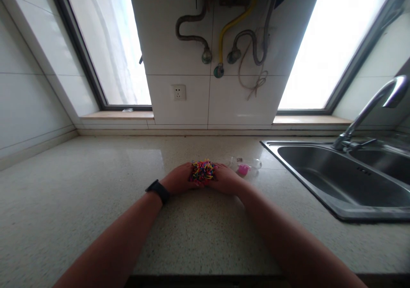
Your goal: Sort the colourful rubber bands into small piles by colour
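Observation:
A heap of small multicoloured rubber bands (202, 172) sits on the speckled countertop between my two hands. My left hand (181, 177), with a dark watch on its wrist, is curved round the left side of the heap. From the other side my right hand (226, 178) presses against it, so the bands are squeezed between both palms. Most of the fingertips are hidden by the heap. Just behind my right hand lies a clear plastic container (256, 164) with something pink (243, 169) at it; whether the pink thing is inside I cannot tell.
To the right, a steel double sink (320, 185) with a chrome tap (368, 108) is set into the countertop (80, 202). Behind is a tiled wall with a socket (178, 92), pipes and a yellow hose (232, 23), between two windows.

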`<state>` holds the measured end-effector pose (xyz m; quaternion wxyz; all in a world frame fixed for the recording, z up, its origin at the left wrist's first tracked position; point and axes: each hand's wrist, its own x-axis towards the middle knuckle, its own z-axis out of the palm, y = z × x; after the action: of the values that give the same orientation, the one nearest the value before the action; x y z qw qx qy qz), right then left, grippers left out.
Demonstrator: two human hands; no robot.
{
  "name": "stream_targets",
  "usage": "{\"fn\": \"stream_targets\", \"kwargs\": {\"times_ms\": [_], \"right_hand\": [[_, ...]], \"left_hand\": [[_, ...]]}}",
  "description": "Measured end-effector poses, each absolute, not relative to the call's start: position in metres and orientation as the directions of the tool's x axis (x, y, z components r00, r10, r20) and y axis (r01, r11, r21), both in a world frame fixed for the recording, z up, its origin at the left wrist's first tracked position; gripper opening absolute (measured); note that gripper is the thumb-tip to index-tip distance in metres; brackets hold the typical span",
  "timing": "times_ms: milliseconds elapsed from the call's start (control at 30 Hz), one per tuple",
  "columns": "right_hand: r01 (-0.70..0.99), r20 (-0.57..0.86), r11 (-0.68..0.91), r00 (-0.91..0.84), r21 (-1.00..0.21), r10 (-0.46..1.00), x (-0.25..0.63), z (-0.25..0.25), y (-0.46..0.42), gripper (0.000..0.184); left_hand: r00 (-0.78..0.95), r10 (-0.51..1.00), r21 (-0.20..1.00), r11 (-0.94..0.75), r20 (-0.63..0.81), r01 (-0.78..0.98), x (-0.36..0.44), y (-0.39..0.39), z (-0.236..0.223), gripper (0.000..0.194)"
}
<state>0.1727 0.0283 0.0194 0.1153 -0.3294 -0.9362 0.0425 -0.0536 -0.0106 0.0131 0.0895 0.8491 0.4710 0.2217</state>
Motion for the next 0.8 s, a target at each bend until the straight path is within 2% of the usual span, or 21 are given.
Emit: {"fn": "stream_targets", "kwargs": {"times_ms": [133,267,433,533,633,800], "right_hand": [[0.638,0.186,0.755,-0.732,-0.149,0.655,0.174,0.024,0.025,0.044],[0.674,0.188,0.726,-0.702,-0.140,0.687,0.176,0.026,0.023,0.062],[0.646,0.221,0.740,-0.706,-0.188,0.672,0.179,0.026,0.023,0.077],[0.643,0.222,0.744,-0.710,-0.182,0.668,0.181,0.029,0.022,0.072],[0.630,0.234,0.761,-0.725,-0.154,0.648,0.181,0.033,0.019,0.059],[0.626,0.273,0.769,-0.723,-0.131,0.635,0.181,0.037,0.017,0.046]], "left_hand": [[0.453,0.838,0.367,-0.542,0.304,0.756,-0.055,-0.009,0.012,0.060],[0.495,0.808,0.371,-0.588,0.319,0.719,-0.058,-0.006,0.011,0.058],[0.513,0.790,0.369,-0.611,0.336,0.700,-0.062,-0.003,0.009,0.063],[0.497,0.796,0.366,-0.602,0.344,0.710,-0.064,-0.004,0.009,0.062],[0.483,0.799,0.363,-0.596,0.358,0.716,-0.066,-0.005,0.011,0.058],[0.473,0.786,0.339,-0.605,0.397,0.721,-0.066,-0.006,0.015,0.045]]}}
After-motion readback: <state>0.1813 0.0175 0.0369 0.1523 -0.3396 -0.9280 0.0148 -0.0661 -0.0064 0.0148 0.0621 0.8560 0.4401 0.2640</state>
